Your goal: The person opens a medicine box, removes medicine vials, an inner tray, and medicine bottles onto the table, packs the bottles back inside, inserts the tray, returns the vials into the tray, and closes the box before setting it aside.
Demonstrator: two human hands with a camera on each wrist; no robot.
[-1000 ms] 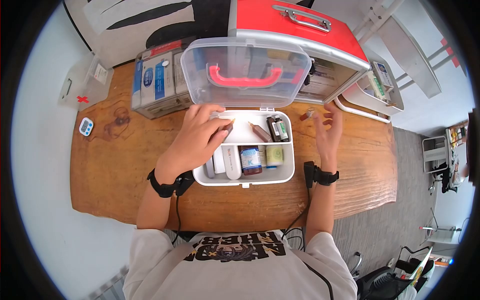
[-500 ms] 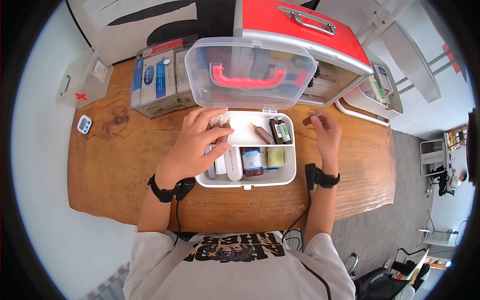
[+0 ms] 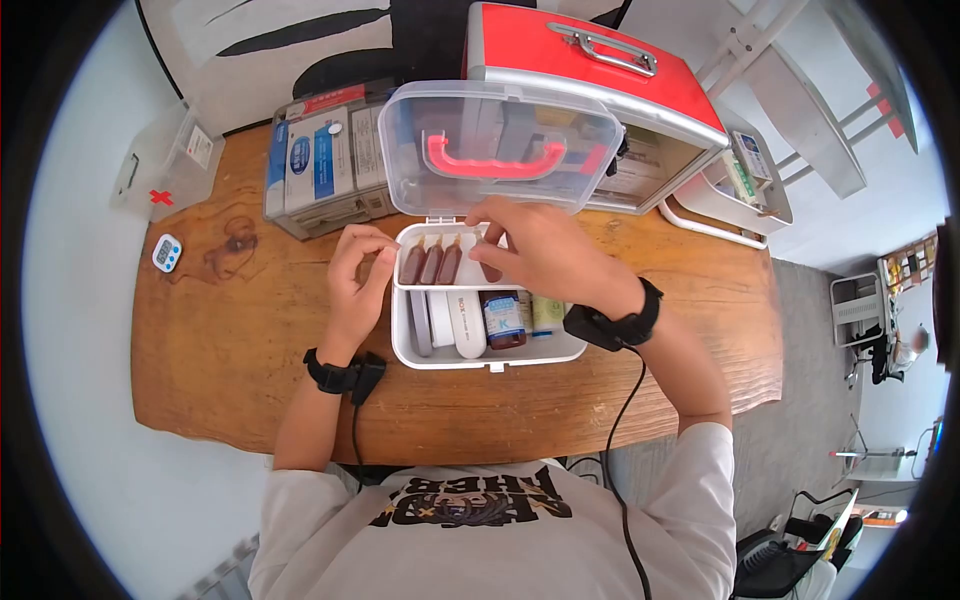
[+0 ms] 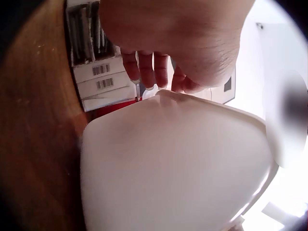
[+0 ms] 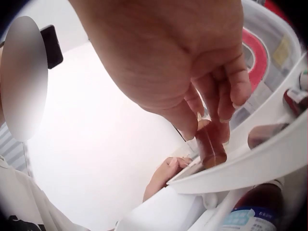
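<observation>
My right hand (image 3: 548, 250) is over the upper tray (image 3: 430, 289) of a white medicine box (image 3: 555, 352). Thumb and fingertips pinch a brown plastic ampoule (image 5: 211, 147), held upright at the tray. Three like ampoules (image 3: 432, 262) stand side by side at the tray's left. Another brown ampoule (image 5: 267, 134) lies farther along the tray, beside a dark bottle (image 5: 294, 100). My left hand (image 3: 357, 280) is at the box's left side, its loosely bent fingertips right at the rim. Below the tray are a brown bottle with a blue label (image 3: 503, 318) and a white case (image 3: 466, 325).
The clear lid (image 3: 505, 110) with its pink handle stands raised behind the box. A bin of cartons (image 3: 320, 165) is at back left, a red-topped case (image 3: 600, 65) at back right. A white timer (image 3: 167, 253) lies on the wooden table (image 3: 240, 350).
My right hand picked up an ampoule from the table at the right and brought it left over the tray. My left hand drew back from the ampoules to the box's left rim.
</observation>
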